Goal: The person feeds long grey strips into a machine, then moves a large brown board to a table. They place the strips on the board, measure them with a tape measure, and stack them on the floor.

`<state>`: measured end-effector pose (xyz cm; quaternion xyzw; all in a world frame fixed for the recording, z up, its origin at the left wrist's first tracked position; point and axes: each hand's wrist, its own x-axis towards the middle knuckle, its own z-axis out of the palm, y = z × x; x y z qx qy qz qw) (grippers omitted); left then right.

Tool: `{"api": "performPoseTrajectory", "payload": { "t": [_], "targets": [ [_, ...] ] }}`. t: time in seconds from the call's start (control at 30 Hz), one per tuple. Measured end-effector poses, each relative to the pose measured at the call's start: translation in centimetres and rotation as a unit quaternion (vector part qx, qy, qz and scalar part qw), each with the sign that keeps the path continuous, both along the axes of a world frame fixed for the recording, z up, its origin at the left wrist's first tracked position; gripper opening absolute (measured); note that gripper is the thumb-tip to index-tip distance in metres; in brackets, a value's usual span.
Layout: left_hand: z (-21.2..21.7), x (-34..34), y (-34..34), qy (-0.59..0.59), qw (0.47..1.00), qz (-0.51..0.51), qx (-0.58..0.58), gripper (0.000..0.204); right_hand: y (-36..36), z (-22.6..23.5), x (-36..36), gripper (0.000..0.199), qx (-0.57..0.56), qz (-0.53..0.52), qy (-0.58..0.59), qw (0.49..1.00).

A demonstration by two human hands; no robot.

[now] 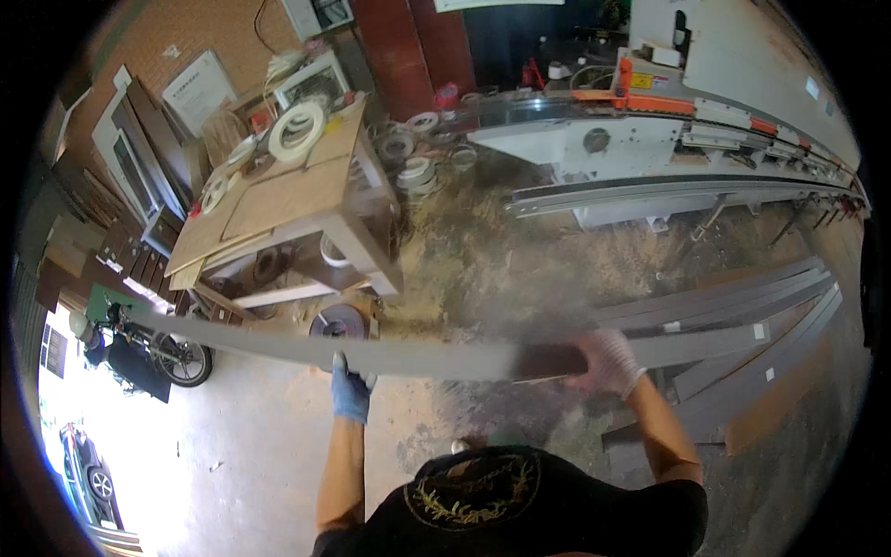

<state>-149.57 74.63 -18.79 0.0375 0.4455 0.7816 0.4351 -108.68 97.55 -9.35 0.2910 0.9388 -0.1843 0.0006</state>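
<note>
A: Both hands are on the plank [371, 351], a long thin grey strip held level across the chest, blurred along its length.

B: Left hand [350, 388]?

A: Blue glove, fingers curled up around the plank's near edge from below, gripping it. The plank runs far out past those fingers to the left, its tip over the parked bike [158, 348].

B: And the right hand [608, 362]?

A: White glove, smeared by blur. It sits on top of the plank where a darker brown patch shows, fingers wrapped over it, clenched as far as I can tell. Beyond those fingers the plank carries on to the right.

B: What lies around them?

A: Just past the right fingers, a stack [733, 316] of long grey strips on the floor. Ahead of the left fingers, a wooden table [297, 195] with rolls of tape [297, 130] on top. Well beyond both hands, a long white machine [650, 139] with orange parts. Sawdust covers the floor [483, 269] between.
</note>
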Motion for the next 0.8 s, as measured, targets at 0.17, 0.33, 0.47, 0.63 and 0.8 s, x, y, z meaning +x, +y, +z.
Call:
{"api": "performPoseTrajectory", "payload": {
  "t": [0.17,0.33,0.47,0.63,0.8],
  "targets": [
    [1.6,-10.2,10.0,-0.035,0.998,0.04,-0.026,0.039,5.0,-1.3,-4.6,0.07,0.141,-0.104,0.007,0.984],
    [0.3,-23.0,20.2,-0.015,0.999,0.01,-0.037,0.041,14.8,-1.2,-14.3,0.074,0.146,-0.059,0.087,0.984],
    [-1.0,-34.3,28.5,-0.053,0.998,-0.006,-0.014,0.028,25.7,-0.4,-24.3,0.076,0.212,-0.014,0.098,0.972],
    [1.3,-37.6,39.3,-0.054,0.992,0.092,-0.061,0.046,38.9,0.2,-35.4,0.074,0.159,0.006,0.052,0.986],
    [2.9,-39.4,46.9,0.194,0.976,0.04,-0.094,0.043,51.8,-5.8,-45.8,0.066,0.095,0.005,0.061,0.994]
  ]
}}
